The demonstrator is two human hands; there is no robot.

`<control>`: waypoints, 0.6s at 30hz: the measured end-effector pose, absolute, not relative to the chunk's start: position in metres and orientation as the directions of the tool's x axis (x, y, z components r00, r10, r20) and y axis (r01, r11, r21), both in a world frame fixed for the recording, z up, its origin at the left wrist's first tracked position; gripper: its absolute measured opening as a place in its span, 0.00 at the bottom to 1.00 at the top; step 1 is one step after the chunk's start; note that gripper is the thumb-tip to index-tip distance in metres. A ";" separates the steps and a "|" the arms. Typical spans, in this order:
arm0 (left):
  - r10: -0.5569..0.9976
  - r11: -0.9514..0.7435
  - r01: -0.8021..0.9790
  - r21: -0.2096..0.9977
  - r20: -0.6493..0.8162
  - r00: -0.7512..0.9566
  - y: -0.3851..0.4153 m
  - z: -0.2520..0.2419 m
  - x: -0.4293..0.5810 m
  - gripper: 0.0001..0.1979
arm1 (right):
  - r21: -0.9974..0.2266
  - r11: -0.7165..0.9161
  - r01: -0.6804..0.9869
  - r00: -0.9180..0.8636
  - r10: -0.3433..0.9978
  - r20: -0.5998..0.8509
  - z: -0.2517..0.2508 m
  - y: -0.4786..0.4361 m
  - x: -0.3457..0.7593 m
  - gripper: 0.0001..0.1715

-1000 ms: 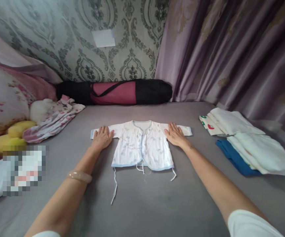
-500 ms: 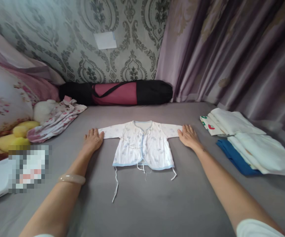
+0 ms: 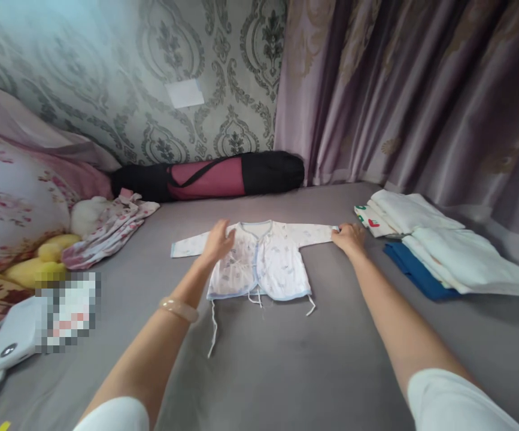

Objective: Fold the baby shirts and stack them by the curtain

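A small white baby shirt (image 3: 281, 263) with pale prints and light blue edging lies spread flat, its sleeves stretched out to both sides and its thin ties trailing below the hem. My left hand (image 3: 218, 242) is over the shoulder at the shirt's left side, thumb and fingers apart; whether it touches the cloth I cannot tell. At the end of the right sleeve, my right hand (image 3: 349, 238) pinches the cuff, with its fingertips partly hidden. The left sleeve's cuff lies free on the grey sheet.
Folded white cloths (image 3: 461, 257) and a dark blue one (image 3: 416, 272) lie at the right. A black and maroon bag (image 3: 209, 178) rests along the wall. On the left are a floral pillow (image 3: 8, 191), yellow plush toy (image 3: 30, 269) and white device (image 3: 19, 332).
My left hand has left the left cuff and moved right to the shirt's shoulder. My right hand, flat beside the right cuff before, has closed on it. The view has shifted slightly.
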State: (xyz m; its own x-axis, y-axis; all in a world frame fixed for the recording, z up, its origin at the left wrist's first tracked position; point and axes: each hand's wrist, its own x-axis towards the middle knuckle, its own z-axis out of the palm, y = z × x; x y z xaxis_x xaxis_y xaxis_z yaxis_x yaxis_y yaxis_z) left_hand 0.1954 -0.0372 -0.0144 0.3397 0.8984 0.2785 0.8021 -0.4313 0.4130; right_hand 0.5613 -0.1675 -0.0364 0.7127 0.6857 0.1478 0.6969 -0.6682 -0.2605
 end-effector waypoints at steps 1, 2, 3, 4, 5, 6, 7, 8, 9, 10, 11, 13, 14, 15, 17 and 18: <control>0.851 -0.526 0.753 0.396 0.260 0.457 -0.043 -0.017 0.217 0.20 | -0.290 -0.672 0.681 0.725 0.675 0.139 -0.036 -0.166 0.561 0.22; 0.791 -0.610 0.696 0.377 0.244 0.561 -0.049 -0.020 0.237 0.20 | -0.332 -0.673 0.661 0.738 0.663 0.125 -0.034 -0.165 0.561 0.21; 0.746 -0.660 0.657 0.365 0.215 0.631 -0.055 -0.023 0.255 0.21 | -0.403 -0.667 0.627 0.755 0.648 0.101 -0.033 -0.164 0.562 0.18; 0.720 -0.681 0.640 0.357 0.168 0.673 -0.062 -0.026 0.270 0.22 | -0.491 -0.649 0.581 0.769 0.635 0.070 -0.031 -0.163 0.563 0.16; 0.706 -0.689 0.634 0.351 0.124 0.698 -0.068 -0.029 0.283 0.23 | -0.581 -0.621 0.525 0.779 0.626 0.035 -0.029 -0.162 0.564 0.12; 0.693 -0.693 0.632 0.348 0.081 0.716 -0.073 -0.031 0.294 0.25 | -0.660 -0.587 0.469 0.783 0.622 0.004 -0.027 -0.162 0.565 0.09; 0.684 -0.695 0.631 0.344 0.045 0.728 -0.077 -0.032 0.303 0.27 | -0.722 -0.551 0.418 0.783 0.621 -0.021 -0.025 -0.162 0.566 0.06; 0.671 -0.702 0.626 0.341 0.020 0.741 -0.080 -0.032 0.309 0.29 | -0.767 -0.521 0.375 0.781 0.623 -0.041 -0.024 -0.162 0.567 0.04; 0.655 -0.712 0.616 0.336 0.004 0.756 -0.081 -0.031 0.314 0.33 | -0.798 -0.497 0.343 0.778 0.625 -0.055 -0.022 -0.161 0.566 0.03; 0.640 -0.722 0.607 0.332 -0.010 0.768 -0.080 -0.029 0.318 0.36 | -0.824 -0.473 0.311 0.776 0.627 -0.067 -0.020 -0.161 0.566 0.03; 0.626 -0.731 0.598 0.328 -0.026 0.779 -0.078 -0.028 0.321 0.39 | -0.857 -0.441 0.267 0.774 0.628 -0.082 -0.018 -0.160 0.565 0.04; 0.600 -0.742 0.587 0.324 -0.071 0.797 -0.071 -0.024 0.325 0.42 | -0.918 -0.363 0.161 0.771 0.627 -0.112 -0.012 -0.158 0.562 0.05; 0.585 -0.744 0.584 0.324 -0.104 0.804 -0.067 -0.022 0.326 0.44 | -0.941 -0.320 0.108 0.769 0.626 -0.124 -0.008 -0.157 0.560 0.05; 0.569 -0.746 0.581 0.326 -0.140 0.810 -0.063 -0.021 0.328 0.45 | -0.959 -0.277 0.059 0.767 0.627 -0.134 -0.004 -0.156 0.558 0.05; 0.544 -0.743 0.582 0.331 -0.208 0.813 -0.058 -0.018 0.330 0.47 | -0.980 -0.195 -0.028 0.757 0.636 -0.148 0.007 -0.154 0.553 0.05; 0.541 -0.737 0.589 0.331 -0.235 0.808 -0.056 -0.016 0.331 0.48 | -0.985 -0.159 -0.065 0.751 0.642 -0.153 0.012 -0.153 0.551 0.05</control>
